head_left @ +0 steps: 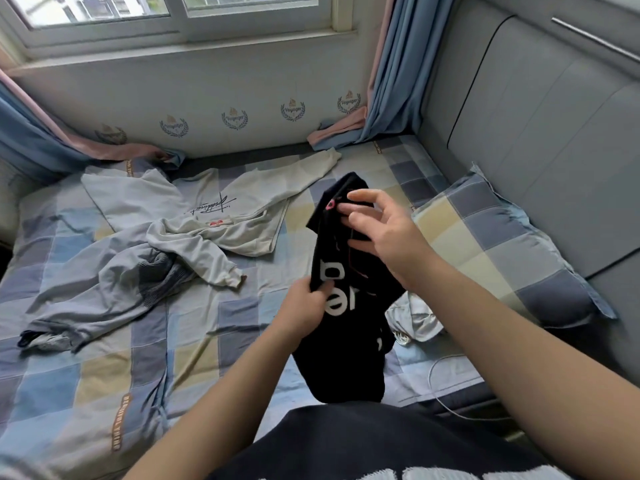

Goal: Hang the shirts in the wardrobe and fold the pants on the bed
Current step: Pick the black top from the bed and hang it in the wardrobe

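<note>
The bed (104, 375) fills most of the view, covered in a soft, creased patchwork sheet of blue, grey and pale yellow squares. Along the right side stands a grey padded headboard (536, 133) with smooth, rounded panels. At the far wall a white-framed window (173, 15) sits above printed wallpaper, and blue and pink curtains (394, 81) hang at both far corners, their hems pooled on the mattress. A plump pillow (502, 254) in the same checked cloth leans against the headboard on the right.

A white long-sleeved shirt (194, 202) lies spread flat at the far middle of the bed, with a dark script print on its chest and 1 sleeve stretched toward the far right. Just nearer and to the left, a grey-blue garment (104, 282) of thin, wrinkled fabric lies in a loose heap, touching the white shirt's other sleeve.

The black garment (346, 358) hangs above the near right part of the bed, bunched lengthwise, with bold white letters and thin pink stitching; whether it is a shirt or pants I cannot tell. The left hand (304, 306) grips its left edge at mid-height, fingers curled round the cloth. The right hand (388, 233) holds its upper part, fingers bent and spread, the tips pinching the fabric.

Behind the black garment, a small crumpled white cloth (419, 320) lies on the sheet beside the pillow, and a thin white cable (440, 393) loops near the bed's near right edge.
</note>
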A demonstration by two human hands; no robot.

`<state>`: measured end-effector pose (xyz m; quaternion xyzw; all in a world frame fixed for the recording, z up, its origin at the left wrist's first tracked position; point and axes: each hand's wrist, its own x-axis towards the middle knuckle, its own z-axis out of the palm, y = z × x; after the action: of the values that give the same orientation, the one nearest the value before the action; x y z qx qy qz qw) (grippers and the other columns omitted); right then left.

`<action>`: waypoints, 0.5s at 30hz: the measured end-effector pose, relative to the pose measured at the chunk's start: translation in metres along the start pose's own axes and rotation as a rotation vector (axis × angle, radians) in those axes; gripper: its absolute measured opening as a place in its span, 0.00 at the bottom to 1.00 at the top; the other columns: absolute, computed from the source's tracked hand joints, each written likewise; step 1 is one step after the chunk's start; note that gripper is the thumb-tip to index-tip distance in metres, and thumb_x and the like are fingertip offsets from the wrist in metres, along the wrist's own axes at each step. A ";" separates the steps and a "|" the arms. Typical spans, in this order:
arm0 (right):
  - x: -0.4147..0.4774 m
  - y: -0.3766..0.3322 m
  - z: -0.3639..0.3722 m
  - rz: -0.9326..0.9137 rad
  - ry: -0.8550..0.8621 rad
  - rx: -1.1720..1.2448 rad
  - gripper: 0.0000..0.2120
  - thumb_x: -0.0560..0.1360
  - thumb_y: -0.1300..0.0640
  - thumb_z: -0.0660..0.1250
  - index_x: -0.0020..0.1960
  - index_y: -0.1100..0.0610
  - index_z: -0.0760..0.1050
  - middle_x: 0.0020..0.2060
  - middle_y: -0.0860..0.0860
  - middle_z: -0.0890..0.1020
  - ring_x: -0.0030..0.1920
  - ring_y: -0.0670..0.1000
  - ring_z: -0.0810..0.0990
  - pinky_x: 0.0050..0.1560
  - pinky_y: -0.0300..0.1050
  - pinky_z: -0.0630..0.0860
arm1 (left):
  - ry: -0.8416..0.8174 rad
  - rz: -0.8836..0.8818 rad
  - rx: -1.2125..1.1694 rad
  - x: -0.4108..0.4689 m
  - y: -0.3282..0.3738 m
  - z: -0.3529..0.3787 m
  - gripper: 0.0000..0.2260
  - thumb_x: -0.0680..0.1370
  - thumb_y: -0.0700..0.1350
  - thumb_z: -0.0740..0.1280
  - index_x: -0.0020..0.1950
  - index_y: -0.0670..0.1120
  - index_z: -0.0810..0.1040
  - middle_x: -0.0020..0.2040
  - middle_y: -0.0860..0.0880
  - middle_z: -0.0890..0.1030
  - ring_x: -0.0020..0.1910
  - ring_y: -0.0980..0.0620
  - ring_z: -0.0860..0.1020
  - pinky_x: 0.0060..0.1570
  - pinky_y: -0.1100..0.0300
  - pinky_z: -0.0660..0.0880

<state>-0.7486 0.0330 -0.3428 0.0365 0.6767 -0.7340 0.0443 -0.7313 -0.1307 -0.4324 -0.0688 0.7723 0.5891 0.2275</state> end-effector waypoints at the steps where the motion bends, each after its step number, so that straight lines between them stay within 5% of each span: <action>1: -0.004 0.008 -0.005 0.000 -0.062 -0.103 0.12 0.81 0.62 0.65 0.62 0.50 0.74 0.61 0.51 0.82 0.61 0.47 0.81 0.60 0.46 0.79 | 0.051 -0.002 -0.090 0.003 0.004 -0.004 0.08 0.84 0.43 0.63 0.53 0.44 0.81 0.52 0.40 0.85 0.53 0.41 0.83 0.54 0.48 0.77; 5: -0.040 0.059 -0.026 0.105 -0.310 -0.526 0.40 0.70 0.45 0.77 0.76 0.47 0.61 0.73 0.49 0.69 0.73 0.48 0.68 0.71 0.42 0.66 | 0.217 -0.047 -0.452 0.012 0.023 -0.017 0.08 0.84 0.43 0.64 0.53 0.43 0.82 0.49 0.41 0.86 0.47 0.45 0.85 0.46 0.53 0.82; 8: -0.070 0.100 -0.025 0.102 -0.411 -0.848 0.58 0.61 0.30 0.73 0.80 0.41 0.44 0.78 0.42 0.55 0.77 0.48 0.58 0.76 0.50 0.60 | 0.194 -0.118 -0.634 0.012 0.032 -0.021 0.08 0.84 0.44 0.64 0.56 0.42 0.81 0.45 0.44 0.87 0.42 0.46 0.86 0.39 0.55 0.82; 10: -0.078 0.121 -0.018 0.133 -0.376 -0.895 0.56 0.62 0.34 0.72 0.80 0.40 0.44 0.78 0.44 0.58 0.76 0.49 0.61 0.73 0.54 0.65 | 0.169 -0.170 -0.686 0.011 0.035 -0.019 0.09 0.83 0.44 0.65 0.58 0.42 0.80 0.47 0.43 0.87 0.45 0.44 0.86 0.40 0.52 0.83; 13: -0.065 0.133 -0.019 0.147 -0.148 -0.924 0.26 0.72 0.55 0.68 0.69 0.45 0.70 0.64 0.50 0.79 0.64 0.55 0.77 0.58 0.52 0.75 | 0.157 -0.214 -0.687 0.012 0.035 -0.019 0.12 0.83 0.45 0.66 0.64 0.42 0.79 0.54 0.42 0.86 0.51 0.42 0.85 0.50 0.47 0.83; 15: -0.052 0.128 -0.027 0.103 -0.038 -0.918 0.15 0.73 0.64 0.64 0.57 0.51 0.78 0.51 0.56 0.84 0.54 0.60 0.81 0.50 0.53 0.77 | 0.201 -0.215 -0.674 0.015 0.034 -0.025 0.15 0.82 0.46 0.67 0.67 0.42 0.76 0.57 0.41 0.85 0.52 0.41 0.85 0.53 0.45 0.82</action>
<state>-0.6822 0.0506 -0.4661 0.0333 0.9281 -0.3558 0.1046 -0.7642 -0.1422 -0.4039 -0.2782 0.5416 0.7736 0.1755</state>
